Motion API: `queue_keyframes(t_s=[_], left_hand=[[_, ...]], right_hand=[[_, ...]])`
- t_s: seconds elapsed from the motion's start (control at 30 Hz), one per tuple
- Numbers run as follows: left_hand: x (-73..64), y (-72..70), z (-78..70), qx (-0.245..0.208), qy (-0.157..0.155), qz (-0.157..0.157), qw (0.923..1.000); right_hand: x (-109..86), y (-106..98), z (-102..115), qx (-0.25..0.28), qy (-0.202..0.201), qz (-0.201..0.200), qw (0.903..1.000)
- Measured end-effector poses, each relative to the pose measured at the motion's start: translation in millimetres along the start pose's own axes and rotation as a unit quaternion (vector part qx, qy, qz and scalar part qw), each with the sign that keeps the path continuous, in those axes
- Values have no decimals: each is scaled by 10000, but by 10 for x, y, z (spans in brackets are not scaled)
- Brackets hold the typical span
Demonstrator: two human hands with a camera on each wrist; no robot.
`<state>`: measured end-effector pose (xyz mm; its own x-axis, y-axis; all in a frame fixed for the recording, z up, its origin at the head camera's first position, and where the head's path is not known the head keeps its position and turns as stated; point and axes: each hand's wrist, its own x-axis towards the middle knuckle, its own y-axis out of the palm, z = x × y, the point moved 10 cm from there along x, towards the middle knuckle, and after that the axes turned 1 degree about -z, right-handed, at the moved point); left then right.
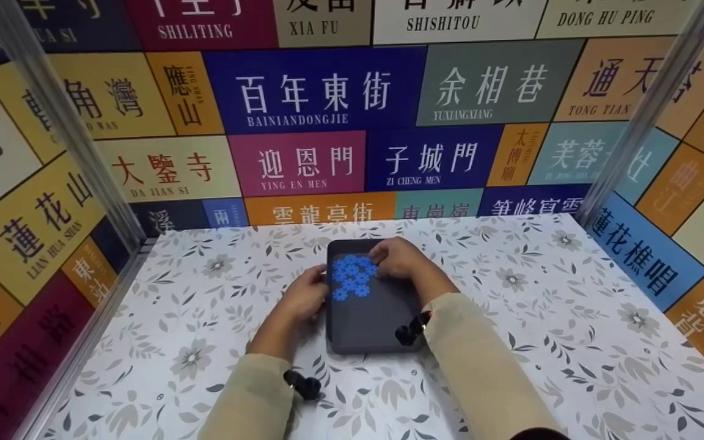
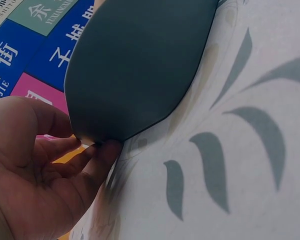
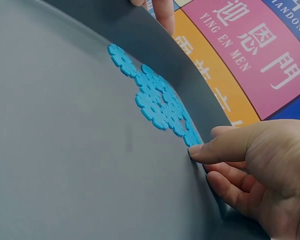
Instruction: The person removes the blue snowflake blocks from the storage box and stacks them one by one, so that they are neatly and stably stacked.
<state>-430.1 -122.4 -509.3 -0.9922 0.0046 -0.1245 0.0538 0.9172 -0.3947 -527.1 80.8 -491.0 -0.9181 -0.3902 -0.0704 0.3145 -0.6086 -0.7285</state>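
A dark grey tray (image 1: 376, 324) lies on the table, with several blue flower-shaped plastic discs (image 1: 352, 275) grouped flat in its far left part. My left hand (image 1: 304, 296) holds the tray's left wall (image 2: 140, 65), thumb at the rim and fingertips low down by the tabletop. Inside the tray's far end, my right hand (image 1: 399, 258) pinches the disc at the near-hand end of the group. In the right wrist view its thumb tip (image 3: 196, 150) presses that blue disc (image 3: 191, 137), with the other fingers curled below and partly hidden.
A white tablecloth with grey leaves and flowers (image 1: 511, 281) surrounds the tray. Behind stands a wall of coloured name panels (image 1: 315, 91), with metal posts (image 1: 633, 134) at the corners. Small black devices (image 1: 412, 330) sit at both wrists.
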Motion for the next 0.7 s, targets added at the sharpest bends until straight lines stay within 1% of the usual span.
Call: queue_keyframes(t_s=[0.3, 0.5, 0.6, 0.7], left_hand=[[-5, 4, 15, -59, -100, -20, 9999], [-14, 6, 2, -184, -32, -52, 9998], [-6, 15, 2, -293, 19, -45, 9996], [8, 22, 11, -316, 15, -43, 9995]], right_hand=[[6, 1, 20, -283, 4, -71, 9996], [-12, -3, 47, -653, 83, -77, 9978], [-11, 1, 63, -797, 31, -43, 9968], [-3, -10, 78, -705, -56, -66, 9975]])
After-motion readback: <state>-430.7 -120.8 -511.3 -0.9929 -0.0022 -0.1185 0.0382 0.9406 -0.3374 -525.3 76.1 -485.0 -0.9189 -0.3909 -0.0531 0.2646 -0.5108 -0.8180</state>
